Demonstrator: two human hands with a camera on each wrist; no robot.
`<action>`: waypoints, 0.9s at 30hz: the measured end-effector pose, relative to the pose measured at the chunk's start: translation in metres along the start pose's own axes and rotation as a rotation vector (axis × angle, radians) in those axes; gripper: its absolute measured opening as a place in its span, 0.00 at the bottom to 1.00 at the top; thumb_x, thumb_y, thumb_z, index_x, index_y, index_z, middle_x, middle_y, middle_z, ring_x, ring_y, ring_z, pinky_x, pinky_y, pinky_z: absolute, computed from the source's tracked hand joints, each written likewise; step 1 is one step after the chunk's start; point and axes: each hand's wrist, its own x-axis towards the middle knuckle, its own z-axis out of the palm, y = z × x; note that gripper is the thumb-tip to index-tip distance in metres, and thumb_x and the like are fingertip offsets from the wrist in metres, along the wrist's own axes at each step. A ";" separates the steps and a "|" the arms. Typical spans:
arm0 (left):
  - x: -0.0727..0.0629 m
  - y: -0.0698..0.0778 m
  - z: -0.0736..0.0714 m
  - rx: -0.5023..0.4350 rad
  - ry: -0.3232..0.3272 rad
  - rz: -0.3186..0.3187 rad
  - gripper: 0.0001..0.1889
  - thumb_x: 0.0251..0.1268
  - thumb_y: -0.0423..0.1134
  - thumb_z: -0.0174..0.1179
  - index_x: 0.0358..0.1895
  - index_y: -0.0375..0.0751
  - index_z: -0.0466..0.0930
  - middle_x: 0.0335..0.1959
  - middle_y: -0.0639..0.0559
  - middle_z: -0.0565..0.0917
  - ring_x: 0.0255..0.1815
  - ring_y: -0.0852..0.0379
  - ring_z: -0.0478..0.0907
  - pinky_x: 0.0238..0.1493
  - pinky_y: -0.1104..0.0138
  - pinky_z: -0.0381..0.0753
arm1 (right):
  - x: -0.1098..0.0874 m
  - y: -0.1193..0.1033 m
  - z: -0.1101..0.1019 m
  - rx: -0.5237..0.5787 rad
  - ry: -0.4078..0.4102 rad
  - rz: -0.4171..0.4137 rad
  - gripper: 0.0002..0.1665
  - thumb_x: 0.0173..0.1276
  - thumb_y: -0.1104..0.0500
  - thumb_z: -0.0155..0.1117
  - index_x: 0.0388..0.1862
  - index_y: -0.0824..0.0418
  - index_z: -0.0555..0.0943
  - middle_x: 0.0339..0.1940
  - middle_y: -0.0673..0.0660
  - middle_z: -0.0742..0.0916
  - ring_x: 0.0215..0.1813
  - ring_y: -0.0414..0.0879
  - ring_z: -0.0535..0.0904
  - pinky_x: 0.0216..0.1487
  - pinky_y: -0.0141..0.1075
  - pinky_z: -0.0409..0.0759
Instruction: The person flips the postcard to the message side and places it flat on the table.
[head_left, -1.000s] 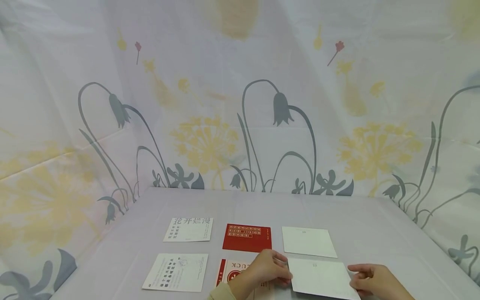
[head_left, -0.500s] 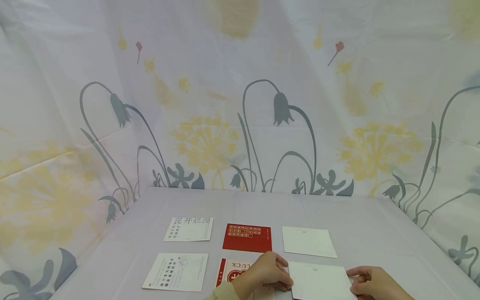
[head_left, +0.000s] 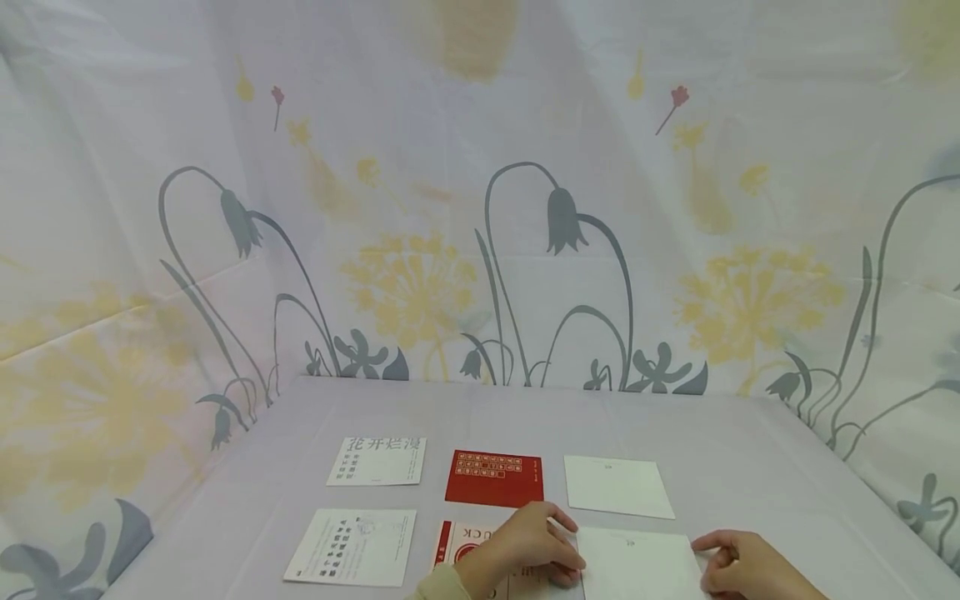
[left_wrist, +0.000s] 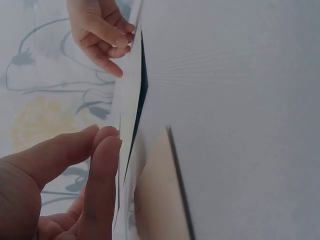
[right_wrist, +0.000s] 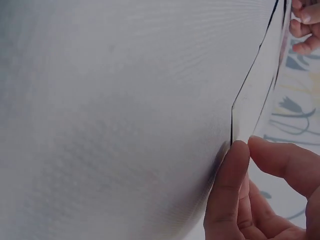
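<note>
A blank-looking white card [head_left: 637, 562] with a small grey mark near its far edge lies between my two hands. At its left edge, my left hand [head_left: 528, 542] pinches it with thumb and fingertips. The right hand [head_left: 750, 567] holds the opposite edge, its thumb [right_wrist: 235, 155] and index finger meeting at the card's corner. A dark gap or shadow shows under the card's near edge in the left wrist view. Partly covered by my left hand is a cream-and-red card [head_left: 457, 542] printed with "LUCK".
Behind the held card lies another white card [head_left: 618, 485]. A red card [head_left: 495, 479] with gold characters is left of that. Two white cards with printed characters, one far [head_left: 378, 461] and one near [head_left: 351, 546], lie at the left. A flowered cloth [head_left: 450, 208] hangs behind the table.
The white card has come down from a tilted position to lie flatter and squarer with the card behind it. Both hands have stayed at its edges with small shifts.
</note>
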 end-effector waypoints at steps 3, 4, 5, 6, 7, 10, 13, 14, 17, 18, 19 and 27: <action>-0.001 0.001 -0.006 0.023 0.000 0.033 0.13 0.49 0.31 0.69 0.37 0.41 0.77 0.22 0.51 0.81 0.21 0.54 0.82 0.35 0.66 0.80 | 0.001 -0.004 0.002 -0.064 0.048 0.000 0.24 0.50 0.72 0.59 0.48 0.82 0.71 0.24 0.54 0.75 0.28 0.46 0.73 0.29 0.35 0.75; -0.001 0.002 -0.009 0.020 -0.001 0.041 0.13 0.49 0.30 0.69 0.37 0.41 0.77 0.22 0.51 0.81 0.22 0.53 0.82 0.35 0.66 0.81 | 0.001 -0.005 0.002 -0.083 0.060 -0.005 0.24 0.50 0.71 0.59 0.48 0.80 0.71 0.24 0.54 0.75 0.28 0.46 0.72 0.28 0.34 0.74; -0.001 0.002 -0.011 0.009 -0.004 0.046 0.13 0.49 0.29 0.69 0.38 0.40 0.77 0.22 0.50 0.81 0.22 0.53 0.82 0.33 0.64 0.82 | 0.002 -0.007 0.003 -0.097 0.064 -0.017 0.24 0.50 0.71 0.60 0.48 0.79 0.72 0.24 0.54 0.75 0.28 0.46 0.72 0.28 0.34 0.74; -0.001 0.002 -0.014 0.002 -0.006 0.052 0.13 0.49 0.29 0.69 0.38 0.39 0.78 0.23 0.50 0.81 0.23 0.53 0.82 0.33 0.64 0.82 | 0.002 -0.008 0.002 -0.107 0.051 -0.048 0.24 0.51 0.70 0.60 0.48 0.79 0.72 0.24 0.53 0.75 0.27 0.46 0.73 0.27 0.33 0.74; -0.001 0.001 -0.016 -0.020 -0.013 0.059 0.13 0.49 0.27 0.68 0.39 0.38 0.77 0.23 0.49 0.81 0.23 0.52 0.82 0.31 0.64 0.82 | 0.001 -0.009 0.001 -0.112 0.031 -0.091 0.23 0.53 0.69 0.60 0.48 0.80 0.72 0.24 0.53 0.75 0.27 0.46 0.73 0.27 0.33 0.75; -0.002 0.000 -0.024 -0.066 -0.020 0.071 0.14 0.50 0.25 0.67 0.41 0.35 0.77 0.24 0.48 0.81 0.24 0.51 0.82 0.26 0.63 0.83 | 0.002 -0.013 0.003 -0.111 0.016 -0.156 0.23 0.55 0.68 0.62 0.48 0.80 0.72 0.25 0.52 0.75 0.28 0.45 0.73 0.29 0.34 0.78; -0.002 -0.003 -0.031 -0.080 -0.013 0.076 0.15 0.50 0.25 0.67 0.42 0.34 0.77 0.24 0.47 0.81 0.24 0.51 0.82 0.26 0.63 0.83 | 0.003 -0.018 0.006 -0.097 0.013 -0.196 0.23 0.55 0.68 0.63 0.48 0.81 0.71 0.26 0.52 0.75 0.29 0.45 0.74 0.31 0.35 0.81; -0.002 -0.005 -0.033 -0.083 -0.009 0.078 0.15 0.49 0.25 0.67 0.42 0.34 0.77 0.25 0.47 0.81 0.24 0.51 0.82 0.26 0.63 0.83 | 0.003 -0.020 0.008 -0.094 0.019 -0.192 0.23 0.55 0.68 0.64 0.48 0.80 0.72 0.26 0.52 0.75 0.29 0.46 0.74 0.31 0.35 0.81; -0.003 -0.009 -0.040 -0.093 -0.002 0.081 0.15 0.49 0.26 0.68 0.42 0.34 0.77 0.26 0.47 0.81 0.24 0.52 0.82 0.27 0.63 0.83 | 0.007 -0.026 0.014 -0.090 0.040 -0.187 0.23 0.55 0.68 0.65 0.48 0.79 0.72 0.26 0.53 0.76 0.30 0.46 0.74 0.31 0.36 0.82; -0.003 -0.011 -0.043 -0.098 -0.001 0.083 0.15 0.50 0.26 0.68 0.42 0.35 0.76 0.26 0.47 0.80 0.25 0.52 0.82 0.27 0.63 0.83 | 0.008 -0.029 0.015 -0.087 0.049 -0.185 0.23 0.56 0.67 0.66 0.48 0.79 0.73 0.26 0.53 0.76 0.30 0.47 0.75 0.31 0.36 0.82; -0.003 -0.012 -0.045 -0.097 0.000 0.086 0.15 0.50 0.27 0.68 0.42 0.35 0.77 0.27 0.47 0.80 0.25 0.53 0.82 0.28 0.63 0.83 | 0.009 -0.031 0.017 -0.084 0.058 -0.183 0.23 0.56 0.67 0.66 0.48 0.78 0.73 0.27 0.53 0.76 0.30 0.47 0.75 0.31 0.36 0.82; -0.007 -0.024 -0.061 -0.082 0.045 0.104 0.15 0.50 0.28 0.68 0.42 0.35 0.77 0.28 0.47 0.81 0.26 0.51 0.82 0.29 0.62 0.83 | 0.015 -0.041 0.028 -0.051 0.126 -0.164 0.24 0.55 0.66 0.68 0.49 0.75 0.75 0.28 0.54 0.78 0.31 0.47 0.77 0.32 0.36 0.81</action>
